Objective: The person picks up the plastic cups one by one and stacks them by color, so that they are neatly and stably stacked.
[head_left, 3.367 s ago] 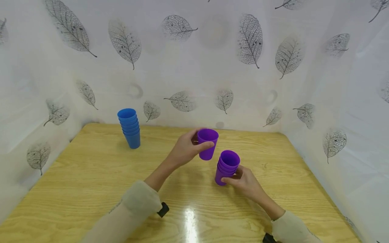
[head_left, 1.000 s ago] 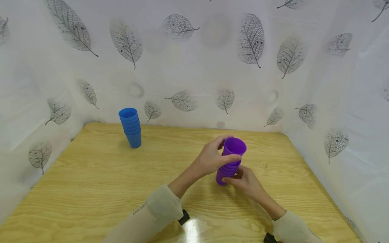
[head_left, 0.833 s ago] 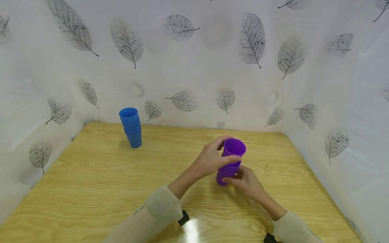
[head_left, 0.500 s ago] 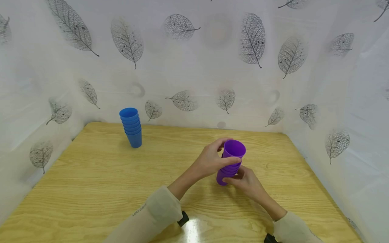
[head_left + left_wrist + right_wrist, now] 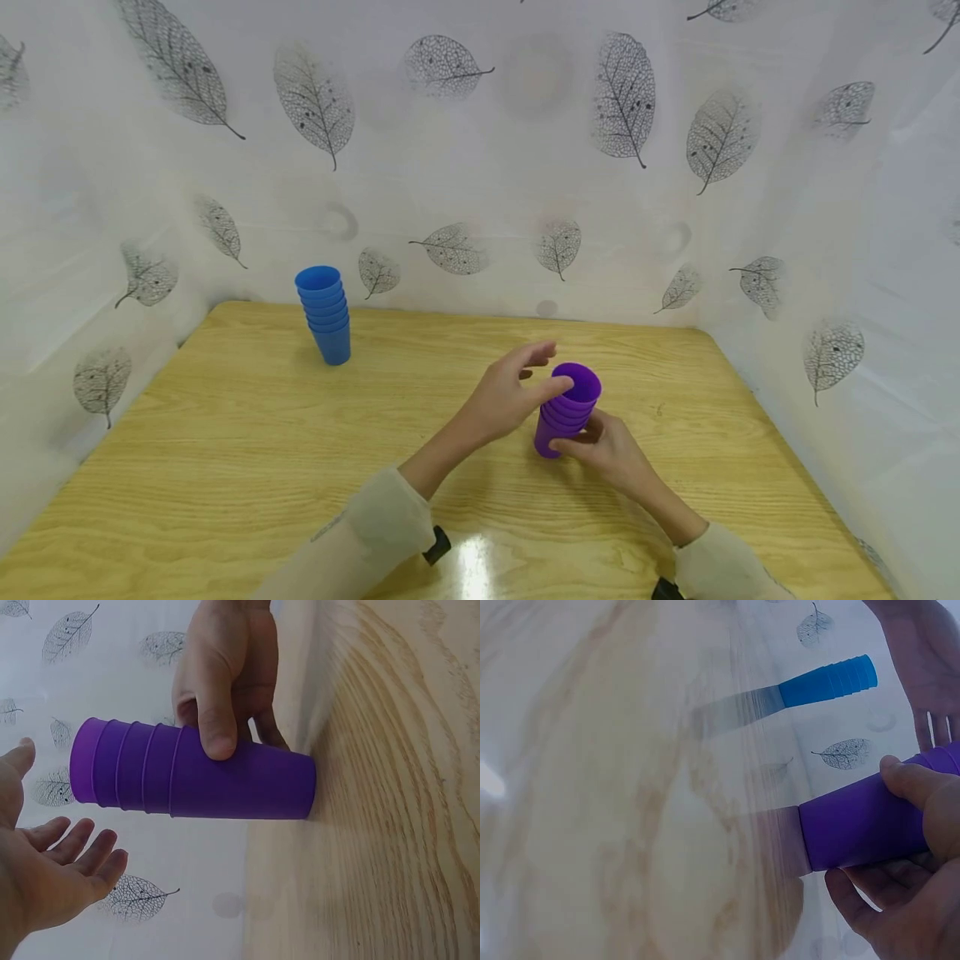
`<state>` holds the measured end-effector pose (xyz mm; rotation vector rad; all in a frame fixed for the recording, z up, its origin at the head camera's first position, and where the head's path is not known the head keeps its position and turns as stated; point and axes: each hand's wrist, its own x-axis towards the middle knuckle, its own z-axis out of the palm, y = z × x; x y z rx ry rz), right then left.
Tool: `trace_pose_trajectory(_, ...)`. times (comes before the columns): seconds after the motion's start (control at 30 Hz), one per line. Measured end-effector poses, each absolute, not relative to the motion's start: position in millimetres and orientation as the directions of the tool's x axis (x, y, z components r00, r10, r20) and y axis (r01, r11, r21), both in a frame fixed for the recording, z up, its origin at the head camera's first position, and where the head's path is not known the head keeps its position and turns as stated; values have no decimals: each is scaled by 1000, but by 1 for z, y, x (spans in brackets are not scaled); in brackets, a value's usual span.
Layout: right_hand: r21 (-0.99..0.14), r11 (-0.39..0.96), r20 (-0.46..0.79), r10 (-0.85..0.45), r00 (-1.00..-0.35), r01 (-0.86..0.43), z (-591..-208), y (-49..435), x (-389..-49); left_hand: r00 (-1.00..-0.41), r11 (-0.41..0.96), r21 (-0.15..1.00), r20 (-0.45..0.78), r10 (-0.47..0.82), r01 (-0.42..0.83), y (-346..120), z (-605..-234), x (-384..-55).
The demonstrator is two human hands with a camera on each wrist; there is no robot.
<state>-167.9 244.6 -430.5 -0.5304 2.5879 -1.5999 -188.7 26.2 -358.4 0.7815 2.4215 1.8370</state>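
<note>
A stack of several nested purple cups (image 5: 558, 423) stands upright on the wooden table, right of centre. My right hand (image 5: 611, 450) grips its lower part, thumb on the near side and fingers round the back. Just left of the rim, my left hand (image 5: 510, 396) holds nothing, its fingers spread. The left wrist view shows a gap between the left hand (image 5: 56, 874) and the purple stack (image 5: 232, 784). In the right wrist view, the base of the stack (image 5: 855, 825) meets the table, and part of the right hand is cut off by the frame.
A stack of several blue cups (image 5: 324, 317) stands upright at the table's back left. Behind and beside the wooden table (image 5: 262, 433) hangs a white sheet (image 5: 480, 167) printed with grey leaves.
My left hand carried a single purple cup rightward onto the purple stack and pushed it down inside. It has since let go and drawn slightly left. My right hand kept its grip.
</note>
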Motion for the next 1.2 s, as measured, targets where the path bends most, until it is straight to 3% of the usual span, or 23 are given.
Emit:
trace_pose_trajectory(0.47, -878, 416, 130, -269, -954, -237, -430, 239, -171, -928, 337, 882, 236, 288, 329, -38, -381, -199)
trace_pose_trajectory(0.9, -843, 470, 144, -272, -951, -262, -427, 234, -192, -961, 446, 862, 150, 231, 242, -93, -397, -212)
trace_pose_trajectory(1.2, -823, 505, 147, -253, -956, -260, -425, 230, -216, -968, 490, 839, 161, 191, 236, -113, -403, -222)
